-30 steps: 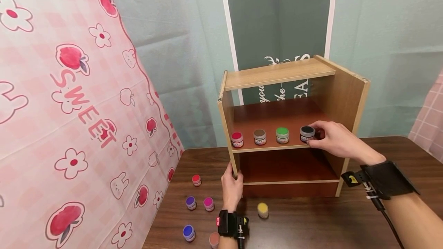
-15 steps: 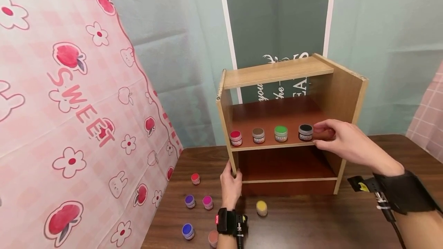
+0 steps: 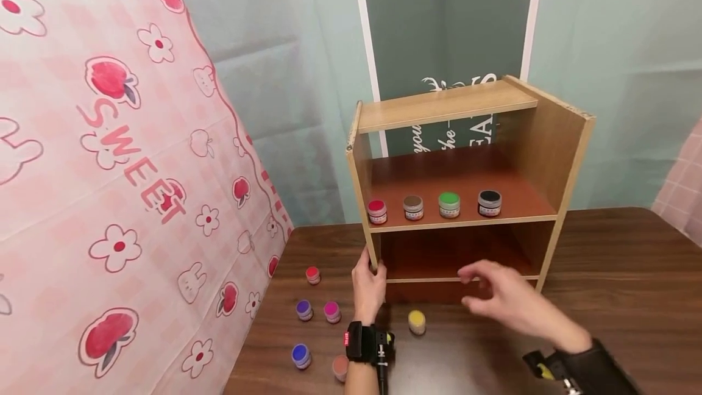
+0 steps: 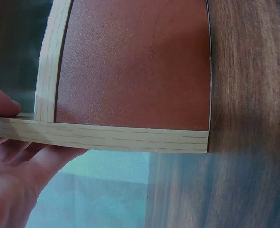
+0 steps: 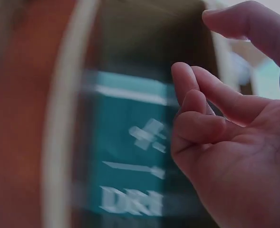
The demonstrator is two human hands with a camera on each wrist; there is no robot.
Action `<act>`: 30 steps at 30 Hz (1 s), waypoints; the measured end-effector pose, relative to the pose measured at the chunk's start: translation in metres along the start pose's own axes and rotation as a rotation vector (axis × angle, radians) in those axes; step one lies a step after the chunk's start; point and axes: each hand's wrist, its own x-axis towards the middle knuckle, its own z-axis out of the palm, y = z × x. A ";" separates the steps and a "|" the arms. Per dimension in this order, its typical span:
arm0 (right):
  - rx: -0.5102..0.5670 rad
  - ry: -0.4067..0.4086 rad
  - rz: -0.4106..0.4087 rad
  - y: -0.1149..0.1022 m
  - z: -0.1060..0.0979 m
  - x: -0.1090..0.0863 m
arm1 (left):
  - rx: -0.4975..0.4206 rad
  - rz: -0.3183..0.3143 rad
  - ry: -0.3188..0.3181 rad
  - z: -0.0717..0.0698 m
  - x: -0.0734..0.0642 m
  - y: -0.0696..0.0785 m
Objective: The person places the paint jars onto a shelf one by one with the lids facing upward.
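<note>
A small wooden shelf (image 3: 446, 104) stands on the table, with red (image 3: 377, 213), brown (image 3: 414, 208), green (image 3: 449, 205) and black (image 3: 489, 203) paint jars in a row on its middle board. My left hand (image 3: 368, 288) grips the lower part of its left side panel (image 4: 130, 138), thumb inside and fingers outside in the left wrist view. In front of the lower compartment hovers my right hand (image 3: 510, 300), holding nothing, thumb and index finger apart. The right wrist view shows the other fingers of the right hand (image 5: 239, 123) bent. A yellow jar (image 3: 417, 322) stands on the table between the hands.
Left of my left arm, several more jars stand on the dark wood table (image 3: 620, 297): red (image 3: 312, 275), purple (image 3: 304, 310), magenta (image 3: 331, 312), blue (image 3: 301, 356) and a salmon one (image 3: 340, 368). A pink patterned cloth (image 3: 137, 200) hangs at the left.
My right hand has let go of the black jar, drawn off to the right, then come down in front of the lower compartment. The black jar stays on the shelf; my left hand keeps its grip.
</note>
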 end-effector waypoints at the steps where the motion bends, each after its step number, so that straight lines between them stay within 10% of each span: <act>1: 0.024 -0.041 0.012 0.003 0.011 -0.002 | -0.001 0.003 -0.002 0.001 0.000 0.000; 9: 0.172 -0.305 0.083 0.026 0.075 -0.004 | -0.012 -0.009 -0.002 0.001 0.000 0.002; 30: 0.050 -0.262 0.334 0.011 0.134 0.006 | -0.026 -0.027 -0.013 0.001 -0.001 0.000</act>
